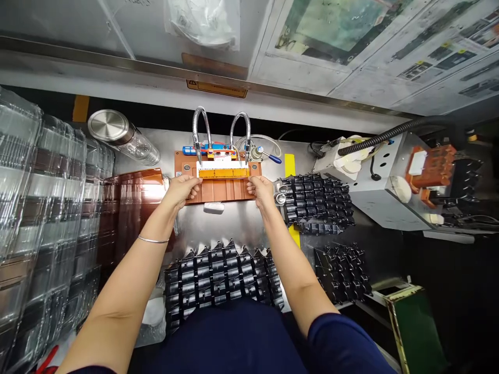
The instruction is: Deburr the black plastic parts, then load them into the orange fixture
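An amber-and-white strip [223, 173] with rows of small dark marks lies across a brown fixture plate [226, 193]. My left hand [184, 189] is closed, pinching the strip's left end between thumb and fingers. At the opposite end my right hand [260, 189] pinches it the same way. Two bendable metal tubes [199, 111] arch down from behind, their nozzles close to the strip's back edge. A lever with a blue handle [275, 159] stands at the fixture's right rear. In front of the plate sits a small whitish block [214, 208].
Black moulded parts in rows [218, 275] lie nearest my body, with more rows [317, 202] to the right. Stacked clear plastic trays [47, 208] fill the left side. A glass flask [132, 140] stands behind them. A grey machine [374, 192] is at right.
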`<state>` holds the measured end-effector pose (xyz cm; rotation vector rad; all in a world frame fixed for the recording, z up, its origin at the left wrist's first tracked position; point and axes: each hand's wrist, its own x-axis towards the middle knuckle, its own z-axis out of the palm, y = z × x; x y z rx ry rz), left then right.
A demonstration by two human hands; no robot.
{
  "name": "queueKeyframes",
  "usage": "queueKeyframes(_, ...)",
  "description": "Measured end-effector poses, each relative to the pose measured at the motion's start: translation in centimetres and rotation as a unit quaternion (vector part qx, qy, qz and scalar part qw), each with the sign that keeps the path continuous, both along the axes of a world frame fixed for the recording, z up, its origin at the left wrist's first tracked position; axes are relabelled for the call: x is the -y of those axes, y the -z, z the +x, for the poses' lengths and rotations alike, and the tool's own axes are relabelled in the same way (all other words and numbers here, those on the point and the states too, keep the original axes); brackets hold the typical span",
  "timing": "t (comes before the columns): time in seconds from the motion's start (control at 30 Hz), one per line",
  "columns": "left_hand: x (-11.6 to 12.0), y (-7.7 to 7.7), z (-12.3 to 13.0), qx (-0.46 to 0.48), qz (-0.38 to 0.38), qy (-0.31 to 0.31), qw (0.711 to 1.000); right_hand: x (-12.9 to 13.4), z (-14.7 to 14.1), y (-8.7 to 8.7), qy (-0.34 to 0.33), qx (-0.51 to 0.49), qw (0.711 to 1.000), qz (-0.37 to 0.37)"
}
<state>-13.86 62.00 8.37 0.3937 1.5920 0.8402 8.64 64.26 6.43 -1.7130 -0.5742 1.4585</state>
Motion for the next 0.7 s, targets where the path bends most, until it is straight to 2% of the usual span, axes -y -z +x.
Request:
queueKeyframes(0.4,-0.57,0.34,-0.03,-0.030,0.004,-0.004,1.000,-0.48,-0.06,0.32,-0.015,0.015,1.000,-0.013)
queueKeyframes(0.7,-0.52,0.13,0.16,-0.035,0.005,-0.006,0.999,-0.46,-0.30,-0.53,-0.012,0.017,0.999,-0.027)
